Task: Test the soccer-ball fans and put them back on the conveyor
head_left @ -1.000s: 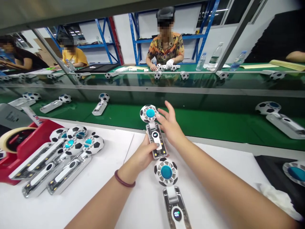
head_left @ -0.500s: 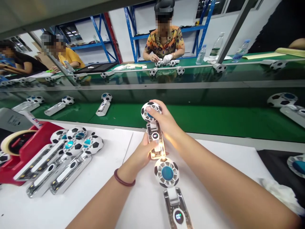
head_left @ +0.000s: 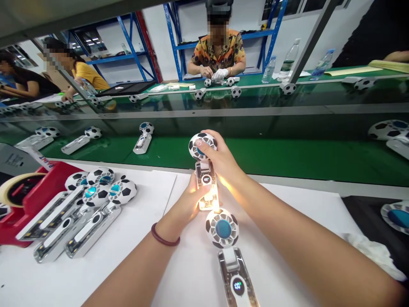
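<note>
Two hands (head_left: 204, 179) on lit fan (head_left: 204, 170), blue hub hidden

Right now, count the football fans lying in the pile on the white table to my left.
4, though more may be hidden beneath: heads at back left, back right, front left and front right, handles slanting down-left toward the red tape holder.

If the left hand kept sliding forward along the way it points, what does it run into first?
The left hand already grips the lit fan handle. Straight past it lies the right hand on the football-patterned fan head, then probably the green conveyor belt; depth is unclear.
</note>
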The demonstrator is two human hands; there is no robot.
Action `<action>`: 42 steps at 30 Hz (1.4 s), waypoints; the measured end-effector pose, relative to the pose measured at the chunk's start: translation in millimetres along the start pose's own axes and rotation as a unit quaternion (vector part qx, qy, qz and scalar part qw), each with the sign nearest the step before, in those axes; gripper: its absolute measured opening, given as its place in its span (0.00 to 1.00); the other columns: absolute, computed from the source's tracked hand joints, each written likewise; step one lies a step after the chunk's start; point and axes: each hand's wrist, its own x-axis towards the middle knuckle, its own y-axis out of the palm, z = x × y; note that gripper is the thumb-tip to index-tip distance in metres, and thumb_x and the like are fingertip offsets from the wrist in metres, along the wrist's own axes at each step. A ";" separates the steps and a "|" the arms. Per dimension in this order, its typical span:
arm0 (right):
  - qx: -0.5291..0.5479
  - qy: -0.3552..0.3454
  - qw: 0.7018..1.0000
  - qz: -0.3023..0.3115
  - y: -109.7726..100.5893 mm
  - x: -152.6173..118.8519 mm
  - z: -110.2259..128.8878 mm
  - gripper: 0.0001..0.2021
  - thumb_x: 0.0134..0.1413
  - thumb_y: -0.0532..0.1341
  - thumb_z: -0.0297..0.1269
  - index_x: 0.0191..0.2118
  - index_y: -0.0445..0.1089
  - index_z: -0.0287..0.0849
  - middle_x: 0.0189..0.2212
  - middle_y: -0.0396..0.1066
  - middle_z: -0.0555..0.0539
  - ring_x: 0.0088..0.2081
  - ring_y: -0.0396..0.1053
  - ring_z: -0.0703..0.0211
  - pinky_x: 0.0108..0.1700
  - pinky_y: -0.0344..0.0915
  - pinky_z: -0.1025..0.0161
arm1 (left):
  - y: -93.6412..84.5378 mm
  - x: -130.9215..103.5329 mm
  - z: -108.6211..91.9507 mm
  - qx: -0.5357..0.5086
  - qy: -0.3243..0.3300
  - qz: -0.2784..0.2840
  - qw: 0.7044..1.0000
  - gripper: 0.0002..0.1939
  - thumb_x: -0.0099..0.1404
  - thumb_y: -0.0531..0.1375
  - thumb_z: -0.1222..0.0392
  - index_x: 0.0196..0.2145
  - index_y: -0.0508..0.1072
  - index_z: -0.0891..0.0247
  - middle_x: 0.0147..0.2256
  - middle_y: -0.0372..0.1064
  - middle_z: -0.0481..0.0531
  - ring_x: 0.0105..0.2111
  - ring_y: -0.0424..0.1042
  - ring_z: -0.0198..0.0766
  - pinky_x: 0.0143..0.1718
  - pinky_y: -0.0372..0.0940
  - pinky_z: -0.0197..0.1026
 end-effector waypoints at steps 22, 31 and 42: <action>-0.044 0.261 0.941 0.209 -32.9 2.0 -9.2 0.24 0.42 0.67 0.35 0.47 0.65 0.40 0.37 0.72 0.43 0.37 0.71 0.56 0.28 0.69 0.67 | -10.2 5.6 3.4 0.026 0.014 0.040 0.999 0.24 0.57 0.61 0.62 0.47 0.54 0.58 0.36 0.65 0.51 0.31 0.71 0.41 0.29 0.71 0.47; -0.030 0.228 0.934 0.274 -37.4 5.4 -18.3 0.09 0.45 0.63 0.39 0.29 0.68 0.38 0.25 0.70 0.48 0.11 0.54 0.72 0.08 0.44 0.72 | -8.3 1.8 3.3 0.061 0.007 0.032 0.998 0.35 0.57 0.63 0.57 0.55 0.47 0.57 0.47 0.64 0.60 0.38 0.74 0.48 0.38 0.70 0.51; -0.047 0.183 0.973 0.133 -27.8 2.1 -5.5 0.10 0.39 0.67 0.37 0.28 0.69 0.40 0.28 0.71 0.47 0.33 0.70 0.57 0.35 0.67 0.62 | -13.2 7.5 0.0 0.071 0.046 -0.003 0.996 0.39 0.56 0.63 0.53 0.59 0.49 0.56 0.53 0.59 0.62 0.39 0.73 0.49 0.36 0.71 0.48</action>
